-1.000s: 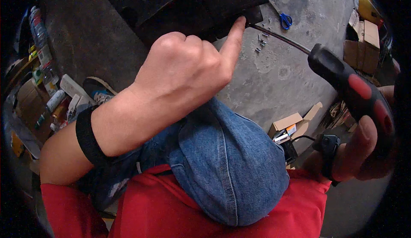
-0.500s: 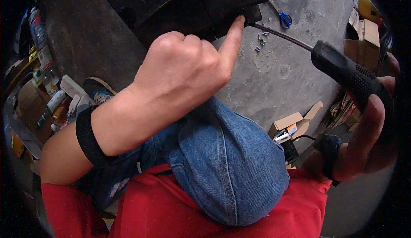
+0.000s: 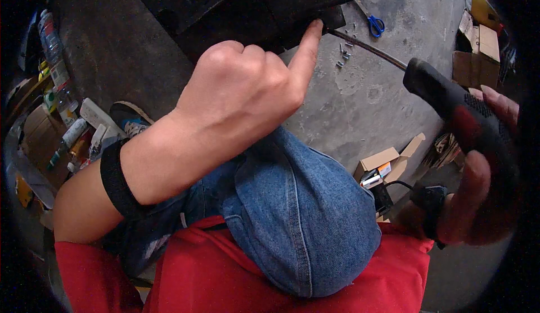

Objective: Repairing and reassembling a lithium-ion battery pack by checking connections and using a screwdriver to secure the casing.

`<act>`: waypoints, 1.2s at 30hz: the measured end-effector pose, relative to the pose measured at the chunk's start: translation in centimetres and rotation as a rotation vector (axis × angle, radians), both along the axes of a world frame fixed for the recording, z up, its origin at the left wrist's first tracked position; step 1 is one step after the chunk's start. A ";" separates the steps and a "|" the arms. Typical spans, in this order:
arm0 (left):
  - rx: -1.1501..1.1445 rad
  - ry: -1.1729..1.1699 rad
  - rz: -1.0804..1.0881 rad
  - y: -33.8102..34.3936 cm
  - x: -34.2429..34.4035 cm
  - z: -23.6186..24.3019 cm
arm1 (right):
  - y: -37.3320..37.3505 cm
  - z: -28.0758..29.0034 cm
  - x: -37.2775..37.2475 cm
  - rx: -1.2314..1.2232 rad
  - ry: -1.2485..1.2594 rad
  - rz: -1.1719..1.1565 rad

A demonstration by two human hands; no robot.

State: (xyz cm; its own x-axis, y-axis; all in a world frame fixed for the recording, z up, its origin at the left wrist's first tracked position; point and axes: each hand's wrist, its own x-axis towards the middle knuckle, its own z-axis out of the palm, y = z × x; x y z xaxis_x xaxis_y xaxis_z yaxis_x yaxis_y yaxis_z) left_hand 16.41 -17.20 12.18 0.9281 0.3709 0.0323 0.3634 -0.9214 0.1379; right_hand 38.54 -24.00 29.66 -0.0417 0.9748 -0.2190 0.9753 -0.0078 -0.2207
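Note:
A dark black panel-like piece point(image 3: 264, 9) with raised shapes on its face fills the top of the view. My left hand point(image 3: 242, 82) is closed against its near edge. The index finger reaches out to the right-hand corner; the other fingertips and the thumb are hidden. A screwdriver point(image 3: 436, 82) with a long metal shaft and a thick black-and-red handle points at that corner, its tip beside my index fingertip. My right hand point(image 3: 478, 178) is wrapped round the handle, dim and partly lost at the right rim.
Several small screws point(image 3: 343, 56) lie on the concrete floor point(image 3: 365, 110) near blue-handled scissors point(image 3: 376, 26). An open cardboard box point(image 3: 379, 160) with small packs sits by my denim-covered knee point(image 3: 304, 217). More cardboard point(image 3: 478, 59) is at the right; bottles point(image 3: 62, 99) and clutter line the left.
The screwdriver handle has shifted slightly left, and my right hand's fingers have moved around it. My left hand has stayed in place.

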 end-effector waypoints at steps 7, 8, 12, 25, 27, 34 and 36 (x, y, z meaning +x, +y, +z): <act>-0.003 -0.009 0.007 0.0 0.0 0.0 | -0.2 -0.2 -0.1 0.021 0.012 -0.007; -0.007 -0.011 0.010 0.0 0.0 0.0 | -0.2 -0.1 -0.1 0.028 0.009 -0.009; -0.028 -0.003 0.008 0.0 0.1 0.1 | -0.5 0.3 0.2 0.024 -0.004 -0.010; -0.008 -0.011 0.013 0.0 0.0 -0.1 | 1.4 0.0 -1.1 -0.052 0.108 0.177; -0.001 -0.012 0.013 -0.1 0.1 -0.1 | 0.1 -1.1 -2.0 0.057 0.206 -0.087; 0.021 0.015 0.007 -0.2 0.1 0.1 | -1.0 -1.6 -0.9 0.080 0.190 -0.164; 0.032 0.014 0.009 -0.2 0.1 0.0 | -0.8 -1.3 -0.7 0.058 0.174 -0.152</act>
